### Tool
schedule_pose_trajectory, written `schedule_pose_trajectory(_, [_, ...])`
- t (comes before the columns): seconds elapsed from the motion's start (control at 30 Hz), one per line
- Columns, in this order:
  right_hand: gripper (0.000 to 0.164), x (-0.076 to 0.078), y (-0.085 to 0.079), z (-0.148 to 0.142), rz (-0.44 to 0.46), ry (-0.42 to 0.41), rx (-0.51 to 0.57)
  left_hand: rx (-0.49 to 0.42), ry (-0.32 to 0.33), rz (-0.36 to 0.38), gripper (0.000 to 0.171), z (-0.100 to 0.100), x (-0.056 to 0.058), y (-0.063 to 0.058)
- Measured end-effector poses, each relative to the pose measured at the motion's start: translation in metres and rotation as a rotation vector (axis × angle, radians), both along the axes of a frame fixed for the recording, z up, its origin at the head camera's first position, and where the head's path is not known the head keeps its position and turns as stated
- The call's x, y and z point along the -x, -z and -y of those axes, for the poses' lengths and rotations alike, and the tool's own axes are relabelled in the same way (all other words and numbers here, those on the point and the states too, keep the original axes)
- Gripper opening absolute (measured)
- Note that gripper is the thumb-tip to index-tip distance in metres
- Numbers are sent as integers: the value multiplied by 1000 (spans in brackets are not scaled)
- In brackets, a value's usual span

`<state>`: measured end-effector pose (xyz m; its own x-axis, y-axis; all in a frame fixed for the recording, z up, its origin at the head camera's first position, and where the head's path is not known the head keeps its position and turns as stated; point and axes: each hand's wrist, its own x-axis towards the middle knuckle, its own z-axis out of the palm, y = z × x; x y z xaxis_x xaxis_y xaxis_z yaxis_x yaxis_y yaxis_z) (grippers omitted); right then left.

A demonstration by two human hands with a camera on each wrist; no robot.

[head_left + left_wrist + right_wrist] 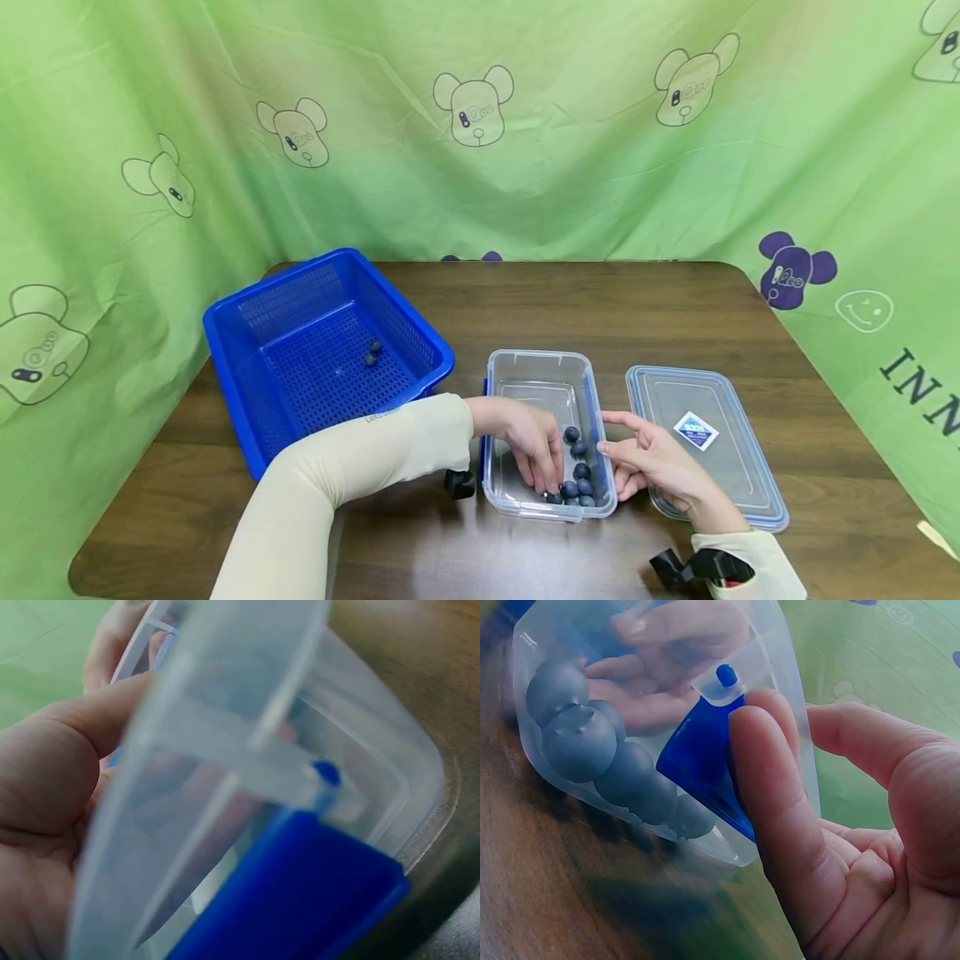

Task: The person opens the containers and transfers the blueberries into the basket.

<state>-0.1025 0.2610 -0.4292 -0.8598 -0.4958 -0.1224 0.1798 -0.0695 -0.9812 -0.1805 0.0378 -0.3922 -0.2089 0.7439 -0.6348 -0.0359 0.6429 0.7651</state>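
A clear plastic food container [536, 357] with blue side latches stands on the table, several blueberries [584, 486] gathered at its front right. My left hand [531, 437] reaches down inside it, fingertips right at a blueberry near the front wall. Through the wall in the right wrist view, the left fingers [645, 705] look loosely extended beside the berries, thumb apart from them. At the container's right side, my right hand [660, 462] grips the rim and wall, fingers around the blue latch [705, 754]. The left wrist view shows the left latch [292, 885] hanging down.
A blue perforated basket [397, 317] stands at the left, with a few blueberries [371, 358] on its floor. The clear lid [738, 450] with a blue seal lies to the right, partly behind the right hand. Green printed cloth [570, 183] hangs around the wooden table [525, 300].
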Motion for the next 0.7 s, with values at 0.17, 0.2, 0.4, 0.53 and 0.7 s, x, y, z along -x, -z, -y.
schedule_pose_trajectory(0.17, [65, 0, 0, 0, -3, -3, 1, 25, 23, 27, 5, -1, -4, 4])
schedule_pose_trajectory(0.2, [65, 0, 0, 0, -5, -4, 1, 30, 28, 33, 6, -1, -5, 5])
schedule_pose_trajectory(0.4, [64, 1, 0, -1, -14, 0, 0, 50, 21, 49, 5, -5, -7, 10])
schedule_pose_trajectory(0.53, [64, 1, 0, -1, -12, 1, -2, 63, 11, 46, 4, -6, -9, 12])
schedule_pose_trajectory(0.7, [65, 1, 0, 0, -11, 2, -4, 60, 4, 42, 4, -6, -10, 12])
